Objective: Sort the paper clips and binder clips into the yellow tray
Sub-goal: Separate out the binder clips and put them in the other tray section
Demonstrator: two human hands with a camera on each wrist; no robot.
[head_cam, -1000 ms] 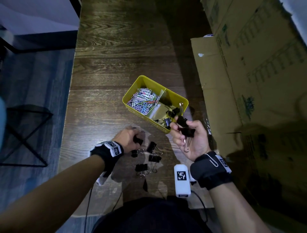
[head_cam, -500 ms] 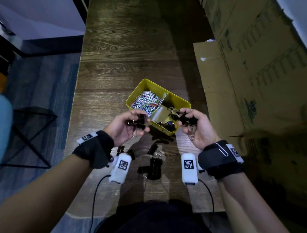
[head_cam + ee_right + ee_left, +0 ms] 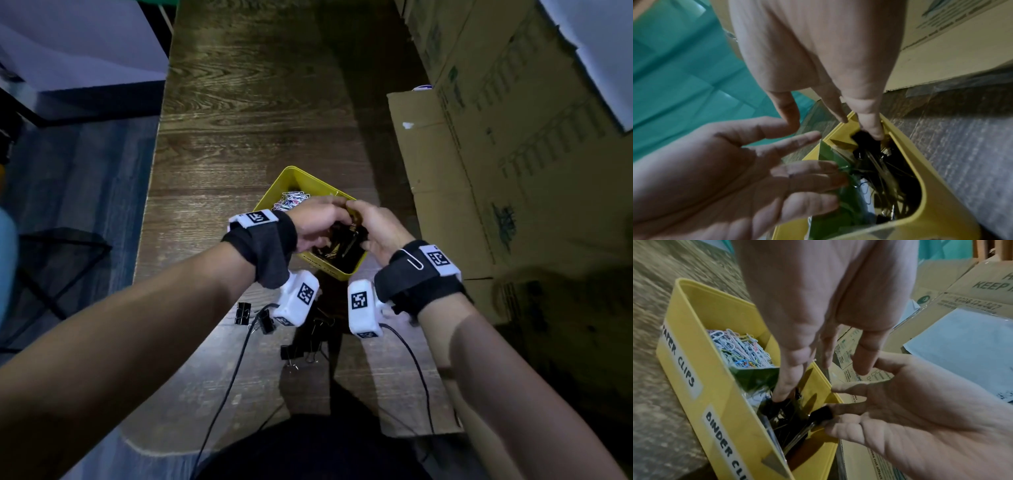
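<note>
The yellow tray stands mid-table, with coloured paper clips in its far compartment and black binder clips in the near one. Both hands hover over the near compartment. My left hand points its straightened fingers down into the tray, the thumb tip touching the binder clips. My right hand faces it, fingers spread. In the right wrist view its thumb touches a binder clip inside the tray. Several loose binder clips lie on the table near me.
Stacked cardboard boxes line the table's right side, close to the tray. The wooden table stretches away beyond it. Black cables trail from the wrist cameras across the near table. A dark chair frame stands on the floor at left.
Both hands moved forward from in front of the tray to over its binder clip compartment. The fingers that held binder clips have straightened, and the clips have left the hands.
</note>
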